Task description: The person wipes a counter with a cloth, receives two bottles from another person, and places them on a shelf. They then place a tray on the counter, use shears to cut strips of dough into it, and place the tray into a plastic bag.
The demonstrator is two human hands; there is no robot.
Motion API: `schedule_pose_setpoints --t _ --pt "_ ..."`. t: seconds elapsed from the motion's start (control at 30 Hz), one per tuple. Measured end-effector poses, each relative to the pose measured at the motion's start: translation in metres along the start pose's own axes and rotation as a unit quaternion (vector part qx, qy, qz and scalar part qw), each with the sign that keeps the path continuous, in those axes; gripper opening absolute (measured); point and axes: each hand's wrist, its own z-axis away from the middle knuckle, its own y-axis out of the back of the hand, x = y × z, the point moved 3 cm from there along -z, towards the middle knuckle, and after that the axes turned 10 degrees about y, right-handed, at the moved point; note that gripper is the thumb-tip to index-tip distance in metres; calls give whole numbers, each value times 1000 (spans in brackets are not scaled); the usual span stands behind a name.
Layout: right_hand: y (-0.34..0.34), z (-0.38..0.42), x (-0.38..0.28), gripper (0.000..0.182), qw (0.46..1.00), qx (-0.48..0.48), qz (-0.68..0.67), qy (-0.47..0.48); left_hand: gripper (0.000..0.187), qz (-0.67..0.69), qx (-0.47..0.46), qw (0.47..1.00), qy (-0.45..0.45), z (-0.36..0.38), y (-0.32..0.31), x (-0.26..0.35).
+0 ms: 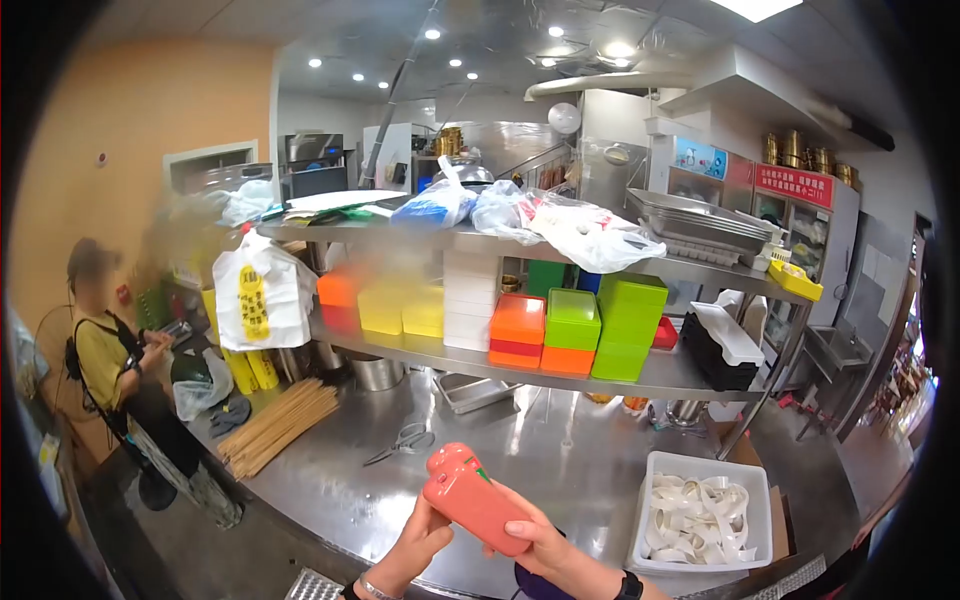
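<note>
A coral-pink object (478, 505), long and rounded with a bump at its top and a small green mark on its side, is tilted above the steel counter (330, 500). I cannot make out its exact kind. My right hand (545, 545) is wrapped round its lower end, thumb on the face. At its left edge, the fingers of my left hand (422, 540) are closed against it. Scissors (402, 442) lie on the counter just beyond. Further left is a bundle of wooden sticks (280, 425).
A white bin (645, 515) of white spoons stands at the right. Over the counter, a shelf (450, 362) carries coloured boxes (570, 320); plastic bags (590, 228) and metal trays (700, 222) sit on the upper level. A person (110, 360) stands at the left, near a hanging white bag (262, 290).
</note>
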Motion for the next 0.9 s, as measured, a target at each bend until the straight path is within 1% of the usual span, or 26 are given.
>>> schedule_pose_setpoints --t 0.03,0.07,0.13,0.17,0.2,0.27,0.3,0.33,0.37,0.4,0.43,0.47,0.53,0.57,0.6,0.63,0.67,0.7,0.73,0.77,0.8,0.83,0.87,0.9 --pt "8 -9 1 81 1000 -12 9 5 58 -59 3 998 21 -1 10 3" --pt "12 -15 0 81 1000 -3 -2 -2 58 -58 8 998 35 -6 26 -5" --pt "22 -29 -3 79 996 28 89 0 46 -153 70 982 86 -19 76 -44" --pt "29 -34 1 84 987 56 147 -18 40 -184 109 973 92 -22 102 -61" --pt "39 -37 9 84 988 64 140 -32 35 -215 131 961 113 -19 126 -77" --pt "63 -42 28 79 982 97 136 -87 32 -289 174 930 147 -12 167 -101" --pt "67 -44 32 74 978 97 147 -113 32 -311 175 921 156 -10 191 -117" --pt "74 -42 41 74 976 105 139 -132 32 -336 174 910 168 -4 208 -125" --pt "87 -40 51 72 966 150 132 -164 35 -310 168 914 200 -2 223 -135" --pt "95 -43 61 70 954 196 129 -187 35 -309 162 914 209 -12 230 -132" --pt "93 -48 67 62 936 237 156 -207 38 -269 129 930 216 -23 230 -129" --pt "93 -46 80 62 932 256 147 -211 42 -227 94 942 227 -29 225 -126" --pt "100 -59 95 58 898 279 277 -195 57 -145 66 958 239 -56 212 -104" --pt "94 -67 99 52 895 271 297 -194 57 -145 55 961 230 -70 214 -92" --pt "91 -76 101 54 894 237 318 -208 65 -295 -1 945 141 -82 214 -77" --pt "87 -86 106 56 895 201 360 -171 73 -435 -53 898 42 -95 215 -63" --pt "82 -95 112 58 891 165 402 -132 81 -446 -139 883 51 -105 218 -59" --pt "73 -100 118 58 888 110 428 -122 88 -460 -224 858 54 -111 221 -56" --pt "71 -115 117 58 879 55 463 -103 86 -405 -307 854 112 -116 224 -55" --pt "74 -133 111 58 872 70 478 -78 90 -352 -384 841 148 -116 229 -66" --pt "72 -135 117 56 847 40 519 -105 90 -352 -413 828 142 -121 234 -65" --pt "68 -129 127 54 822 16 551 -146 91 -319 -440 822 169 -118 238 -68" --pt "65 -130 128 54 822 50 549 -146 92 -287 -466 814 194 -119 241 -72" --pt "61 -136 128 54 828 45 540 -147 88 -247 -471 807 256 -121 244 -74"
